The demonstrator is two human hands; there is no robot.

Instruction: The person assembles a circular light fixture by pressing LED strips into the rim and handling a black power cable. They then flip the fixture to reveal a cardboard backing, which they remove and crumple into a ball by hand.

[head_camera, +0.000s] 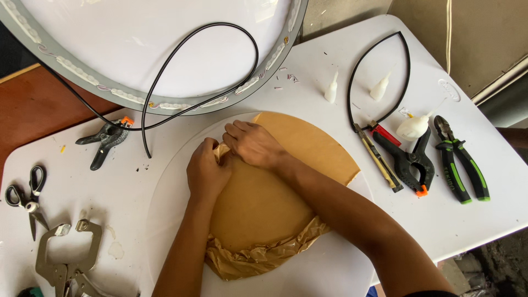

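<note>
A round clear disc [170, 187] lies on the white table [484, 220], partly covered by a brown paper film [264, 203]. The film is peeled back along the lower edge into a crumpled fold [258, 258]. My left hand [206, 173] pinches the film's edge at the upper left of the disc. Beside it, my right hand [256, 144] presses down on and grips the same edge. Both forearms reach in from the bottom of the view.
A large round white panel with a grey rim [165, 104] and a black cable [165, 66] lies at the back. Scissors [30, 198], locking pliers [66, 258] and a clamp [107, 140] are at left. A black clamp [410, 162], green-handled pliers [459, 159] and small glue bottles [331, 88] are at right.
</note>
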